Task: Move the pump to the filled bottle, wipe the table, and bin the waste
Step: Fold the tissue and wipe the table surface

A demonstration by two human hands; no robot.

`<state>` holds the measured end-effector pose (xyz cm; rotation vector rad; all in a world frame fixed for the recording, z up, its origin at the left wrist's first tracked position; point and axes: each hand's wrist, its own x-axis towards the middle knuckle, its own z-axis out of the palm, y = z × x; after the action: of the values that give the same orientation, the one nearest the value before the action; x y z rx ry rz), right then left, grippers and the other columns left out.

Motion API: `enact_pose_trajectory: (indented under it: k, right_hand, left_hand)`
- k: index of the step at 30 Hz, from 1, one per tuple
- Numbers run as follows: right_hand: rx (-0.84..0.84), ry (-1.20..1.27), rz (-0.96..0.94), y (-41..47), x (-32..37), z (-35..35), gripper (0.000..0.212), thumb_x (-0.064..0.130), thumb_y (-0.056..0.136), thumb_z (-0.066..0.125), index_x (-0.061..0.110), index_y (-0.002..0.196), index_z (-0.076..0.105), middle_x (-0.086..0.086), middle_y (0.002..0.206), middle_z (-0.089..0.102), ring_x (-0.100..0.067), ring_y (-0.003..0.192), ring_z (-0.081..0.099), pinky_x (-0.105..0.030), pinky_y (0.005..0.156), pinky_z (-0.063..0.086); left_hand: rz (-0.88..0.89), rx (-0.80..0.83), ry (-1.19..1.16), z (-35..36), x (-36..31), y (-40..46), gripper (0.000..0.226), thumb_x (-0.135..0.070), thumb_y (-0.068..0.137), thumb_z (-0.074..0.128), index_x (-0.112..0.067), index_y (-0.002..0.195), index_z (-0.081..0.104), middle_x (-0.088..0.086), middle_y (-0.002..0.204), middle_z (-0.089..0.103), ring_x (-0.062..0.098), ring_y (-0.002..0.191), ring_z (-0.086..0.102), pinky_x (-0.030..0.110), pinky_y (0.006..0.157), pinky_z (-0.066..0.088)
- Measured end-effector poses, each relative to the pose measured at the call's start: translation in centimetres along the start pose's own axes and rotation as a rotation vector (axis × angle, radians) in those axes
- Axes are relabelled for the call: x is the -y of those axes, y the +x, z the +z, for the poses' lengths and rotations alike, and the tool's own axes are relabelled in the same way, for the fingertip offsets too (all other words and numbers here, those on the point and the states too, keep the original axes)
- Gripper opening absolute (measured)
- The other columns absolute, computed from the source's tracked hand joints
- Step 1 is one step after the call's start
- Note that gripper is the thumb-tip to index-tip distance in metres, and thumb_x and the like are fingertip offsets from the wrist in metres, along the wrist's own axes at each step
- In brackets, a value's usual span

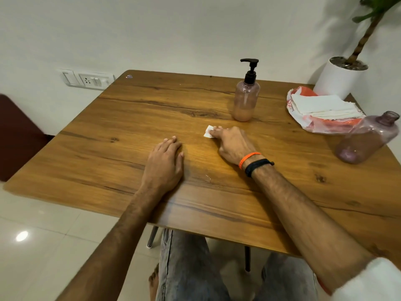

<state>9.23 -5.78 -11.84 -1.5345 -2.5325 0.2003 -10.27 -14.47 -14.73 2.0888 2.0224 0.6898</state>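
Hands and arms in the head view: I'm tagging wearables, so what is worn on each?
The left hand and its forearm are bare, with nothing worn. The right hand has an orange band and a black cord bracelet at the wrist, and a white sleeve near the elbow.

Wooden table (121, 118). Right hand (233, 144) presses a small white tissue piece (208, 131) flat to the tabletop under its fingertips. Left hand (166, 164) lies palm down beside it, empty. Pump bottle (246, 98) stands upright behind the right hand, black pump (250, 69) fitted, part filled. Open-necked bottle (366, 139) stands tilted at right, touching the tissue packet (321, 109). White plant pot (340, 76) at far corner.
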Motion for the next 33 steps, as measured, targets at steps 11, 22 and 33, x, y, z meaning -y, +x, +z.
enact_pose_trajectory:
  k: [11,22,33]
  right_hand:
    - [0.052,0.238,-0.343,-6.7,1.4,-0.4,0.055,-0.011,0.080,0.046,0.015,0.125,0.064,-0.003,0.132,0.060,-0.010,0.128,0.051,-0.019,0.112,0.031]
    - [-0.024,0.310,-0.172,-1.6,1.3,-0.6,0.051,-0.011,0.081,0.046,0.015,0.120,0.067,-0.001,0.127,0.064,-0.011,0.124,0.055,-0.025,0.111,0.037]
    - [0.188,0.362,-0.497,-8.7,0.4,-1.2,0.056,-0.019,0.078,0.048,0.010,0.122,0.065,-0.004,0.132,0.060,-0.012,0.128,0.051,-0.025,0.115,0.032]
  left_hand:
    - [0.003,-0.027,0.023,0.2,0.1,0.0,0.042,-0.026,0.097,0.047,-0.010,0.135,0.053,0.009,0.150,0.044,0.024,0.140,0.036,0.040,0.118,0.026]
    - [-0.006,-0.010,0.026,0.1,0.1,0.0,0.042,-0.026,0.098,0.043,-0.012,0.137,0.050,0.007,0.151,0.042,0.023,0.141,0.035,0.042,0.118,0.025]
    - [0.002,-0.031,0.041,0.2,-0.1,0.0,0.040,-0.018,0.096,0.045,-0.006,0.134,0.053,0.012,0.149,0.045,0.029,0.138,0.039,0.040,0.117,0.026]
